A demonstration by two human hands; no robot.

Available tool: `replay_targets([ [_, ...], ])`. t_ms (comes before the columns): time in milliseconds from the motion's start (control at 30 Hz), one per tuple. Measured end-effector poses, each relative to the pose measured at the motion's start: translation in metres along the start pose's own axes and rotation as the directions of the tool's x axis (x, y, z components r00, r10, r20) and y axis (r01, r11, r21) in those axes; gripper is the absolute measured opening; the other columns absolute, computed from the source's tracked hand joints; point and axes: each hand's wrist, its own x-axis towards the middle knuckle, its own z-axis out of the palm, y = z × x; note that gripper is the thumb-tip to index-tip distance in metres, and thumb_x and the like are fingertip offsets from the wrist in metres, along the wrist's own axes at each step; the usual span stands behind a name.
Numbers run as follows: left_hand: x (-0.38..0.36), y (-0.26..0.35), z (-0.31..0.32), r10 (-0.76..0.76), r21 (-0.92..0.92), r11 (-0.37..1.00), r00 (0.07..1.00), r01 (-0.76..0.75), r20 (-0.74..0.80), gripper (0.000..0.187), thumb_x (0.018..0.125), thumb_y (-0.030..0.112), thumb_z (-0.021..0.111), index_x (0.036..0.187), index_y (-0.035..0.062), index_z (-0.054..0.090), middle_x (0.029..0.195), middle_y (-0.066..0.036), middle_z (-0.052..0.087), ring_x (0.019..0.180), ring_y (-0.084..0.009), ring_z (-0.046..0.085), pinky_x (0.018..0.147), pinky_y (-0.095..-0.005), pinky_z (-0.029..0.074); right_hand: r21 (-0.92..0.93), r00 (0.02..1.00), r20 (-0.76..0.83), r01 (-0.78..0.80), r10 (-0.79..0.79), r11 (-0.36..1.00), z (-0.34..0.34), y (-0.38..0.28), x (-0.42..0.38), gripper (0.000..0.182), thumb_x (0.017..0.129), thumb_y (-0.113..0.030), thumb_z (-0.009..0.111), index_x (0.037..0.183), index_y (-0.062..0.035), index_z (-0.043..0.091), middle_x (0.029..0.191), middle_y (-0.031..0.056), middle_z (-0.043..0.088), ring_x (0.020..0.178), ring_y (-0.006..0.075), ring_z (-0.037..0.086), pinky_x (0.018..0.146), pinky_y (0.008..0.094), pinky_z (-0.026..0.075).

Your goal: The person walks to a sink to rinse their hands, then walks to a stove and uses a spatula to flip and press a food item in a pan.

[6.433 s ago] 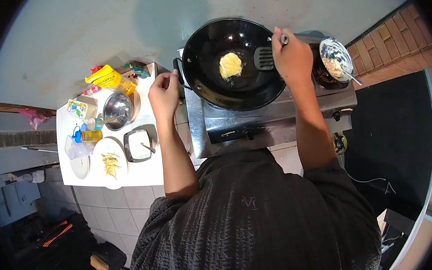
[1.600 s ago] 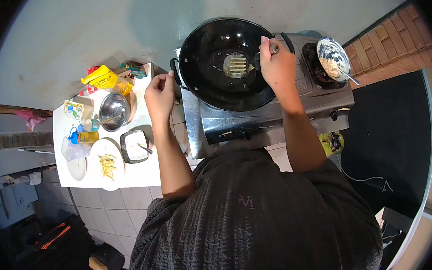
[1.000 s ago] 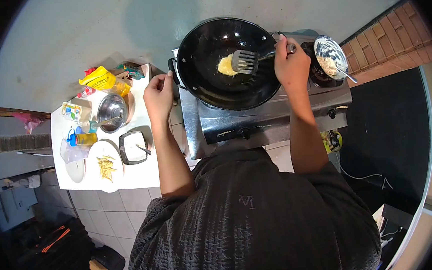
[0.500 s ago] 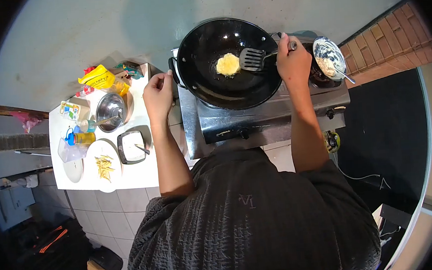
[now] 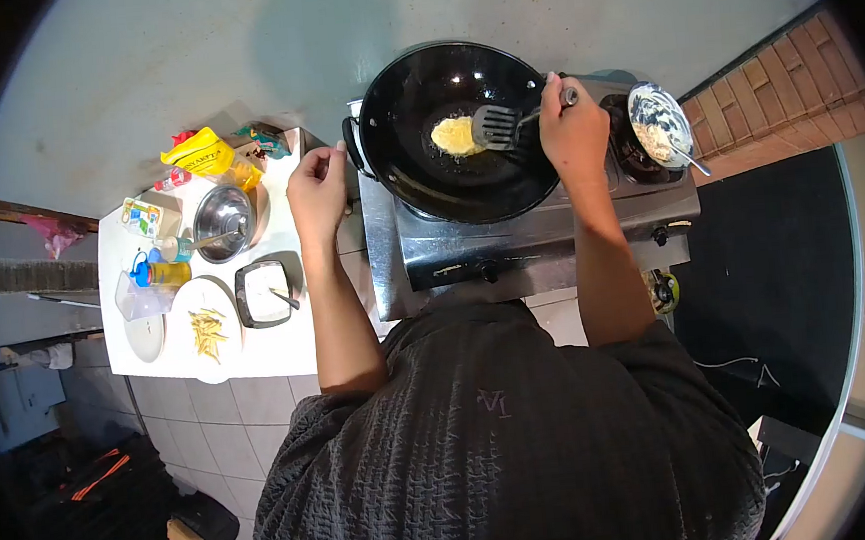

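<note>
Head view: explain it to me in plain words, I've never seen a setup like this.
There is no robot here. A person wears a camera on the head, looking forward and down, so you see their own arms and dark shirt from above. The right hand holds a slotted spatula, its blade at the edge of a yellow piece of food in a black wok on a metal stove. The left hand is at the wok's side handle; whether it grips is unclear. On the white table, left, are a plate of pale sticks of food, a steel bowl and a dark-rimmed square dish.
</note>
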Motion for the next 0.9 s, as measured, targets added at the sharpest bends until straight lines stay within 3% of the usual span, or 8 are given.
replay_targets([
  [900,0.003,0.009,-0.007,-0.01,0.05,0.999,1.0,0.009,0.004,0.027,0.087,0.023,0.066,0.082,-0.0035,0.065,0.059,0.004,0.048,0.055,-0.0036,0.038,0.049,-0.0204,0.03,0.107,1.0,-0.001,0.017,-0.017,0.994,0.01,-0.016,-0.007,0.034,0.091,-0.027,0.054,0.066,-0.0037,0.053,0.056,0.0165,0.055,0.054,0.0385,0.056,0.049,0.0436,0.043],
])
